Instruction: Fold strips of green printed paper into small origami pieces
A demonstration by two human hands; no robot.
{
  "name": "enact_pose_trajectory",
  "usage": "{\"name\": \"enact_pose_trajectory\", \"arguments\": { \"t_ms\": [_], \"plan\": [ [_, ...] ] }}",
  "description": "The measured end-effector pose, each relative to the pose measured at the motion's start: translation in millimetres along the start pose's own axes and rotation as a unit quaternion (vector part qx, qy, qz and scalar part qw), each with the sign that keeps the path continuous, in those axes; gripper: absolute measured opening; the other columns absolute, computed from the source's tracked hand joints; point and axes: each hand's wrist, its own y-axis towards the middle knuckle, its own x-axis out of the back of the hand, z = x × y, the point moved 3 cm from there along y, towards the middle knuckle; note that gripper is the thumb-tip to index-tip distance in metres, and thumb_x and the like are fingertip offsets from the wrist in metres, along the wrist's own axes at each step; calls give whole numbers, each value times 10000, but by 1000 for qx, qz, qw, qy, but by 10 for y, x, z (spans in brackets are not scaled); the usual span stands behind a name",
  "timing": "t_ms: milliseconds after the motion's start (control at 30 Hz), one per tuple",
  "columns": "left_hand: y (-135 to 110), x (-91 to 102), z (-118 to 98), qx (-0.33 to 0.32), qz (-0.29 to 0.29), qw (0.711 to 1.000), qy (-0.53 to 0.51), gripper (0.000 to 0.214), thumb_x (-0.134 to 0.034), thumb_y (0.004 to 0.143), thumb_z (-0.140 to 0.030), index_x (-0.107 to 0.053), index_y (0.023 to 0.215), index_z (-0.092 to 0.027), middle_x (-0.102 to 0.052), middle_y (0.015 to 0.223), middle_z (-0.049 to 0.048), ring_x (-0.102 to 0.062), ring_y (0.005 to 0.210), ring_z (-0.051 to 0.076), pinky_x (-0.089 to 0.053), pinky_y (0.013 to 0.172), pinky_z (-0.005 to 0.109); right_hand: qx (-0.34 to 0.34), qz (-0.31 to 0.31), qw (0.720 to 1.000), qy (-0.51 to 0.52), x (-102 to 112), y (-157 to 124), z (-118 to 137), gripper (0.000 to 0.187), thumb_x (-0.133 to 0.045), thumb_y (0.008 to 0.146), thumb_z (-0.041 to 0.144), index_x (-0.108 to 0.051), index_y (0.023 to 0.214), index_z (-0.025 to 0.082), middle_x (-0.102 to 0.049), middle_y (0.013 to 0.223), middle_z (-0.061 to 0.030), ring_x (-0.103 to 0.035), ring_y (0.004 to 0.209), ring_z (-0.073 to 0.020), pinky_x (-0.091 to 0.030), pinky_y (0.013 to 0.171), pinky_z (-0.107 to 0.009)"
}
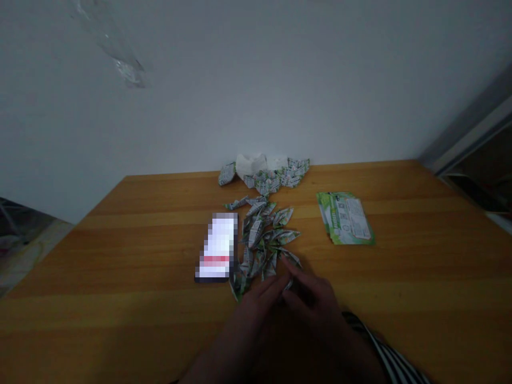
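Note:
My left hand and my right hand meet at the near side of the wooden table. Their fingers close around a small folded paper piece, mostly hidden by the fingers. Just beyond them lies a loose pile of folded paper pieces, pointed and printed in grey and green. To the pile's left rests a phone, its lit screen blurred out. Right of the pile is a stack of green printed sheets, slightly fanned.
Against the wall, at the far edge of the wooden table, sits a cluster of folded paper pieces beside crumpled white paper. Clear plastic hangs on the wall at upper left. A striped sleeve covers my right forearm.

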Motion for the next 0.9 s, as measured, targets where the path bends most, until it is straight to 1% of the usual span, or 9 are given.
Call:
{"name": "enact_pose_trajectory", "arguments": {
  "t_ms": [233, 367, 467, 533, 600, 700, 767, 833, 900],
  "plan": [
    [42, -34, 61, -14, 16, 1000, -15, 621, -455, 818, -35, -439, 1409, -228, -545, 1380, 123, -555, 1226, 234, -441, 1037, 347, 98, -7, 991, -87, -1, 9, 36, 496, -535, 888, 245, -504, 1378, 174, -635, 1276, -130, -659, 1103, -239, -555, 917, -349],
    [43, -32, 18, 49, 5, 999, 5, 454, -432, 889, -116, -509, 1323, -225, -640, 1236, 115, -631, 1080, 214, -494, 939, 321, 139, -14, 976, -167, -31, 14, 85, 571, -511, 879, 214, -410, 1438, 153, -642, 1264, -149, -679, 1061, -244, -581, 863, -347],
    [21, -23, 14, 93, -35, 995, 9, 337, -455, 878, -133, -577, 1187, -193, -710, 1018, 89, -673, 891, 202, -526, 812, 293, 210, -12, 953, -219, -105, -31, 148, 639, -492, 866, 166, -315, 1480, 137, -657, 1237, -155, -688, 1030, -244, -581, 835, -348],
    [17, -17, 15, 102, -70, 992, -24, 250, -463, 886, -168, -613, 1087, -174, -715, 884, 69, -672, 769, 182, -529, 712, 262, 253, -21, 940, -226, -134, -73, 188, 593, -483, 863, 132, -377, 1445, 167, -714, 1130, -122, -718, 909, -216, -585, 760, -315],
    [30, -1, 3, 99, -115, 985, -80, 193, -495, 885, -217, -647, 992, -163, -711, 831, 62, -670, 744, 178, -530, 677, 252, 271, -52, 937, -215, -114, -95, 217, 462, -489, 851, 106, -544, 1294, 228, -760, 924, -60, -715, 722, -180, -566, 645, -279],
    [73, 39, -37, 97, -152, 965, -188, 165, -586, 838, -239, -696, 930, -156, -740, 903, 80, -690, 867, 203, -542, 792, 291, 239, -104, 951, -168, -8, -59, 220, 260, -516, 820, 95, -676, 950, 253, -715, 693, -8, -651, 571, -153, -511, 537, -247],
    [103, 59, -61, 115, -121, 948, -273, 238, -630, 809, -220, -710, 1026, -166, -744, 1047, 93, -682, 996, 225, -523, 901, 336, 183, -116, 969, -119, 66, -1, 193, 204, -531, 806, 92, -673, 812, 237, -694, 685, -12, -653, 612, -153, -513, 557, -239],
    [123, 77, -72, 136, -73, 929, -336, 362, -656, 797, -223, -677, 1157, -183, -695, 1195, 96, -637, 1121, 252, -499, 966, 379, 130, -102, 984, -72, 100, 52, 168, 210, -518, 820, 85, -669, 782, 226, -696, 756, -27, -670, 716, -159, -534, 641, -246],
    [128, 131, -52, 142, -110, 929, -323, 276, -660, 803, -263, -725, 1054, -168, -704, 1176, 99, -630, 1131, 262, -487, 989, 391, 113, -67, 990, -43, 80, 75, 176, 216, -493, 849, 102, -676, 856, 218, -692, 863, -50, -668, 836, -171, -537, 736, -271]
  ]
}}
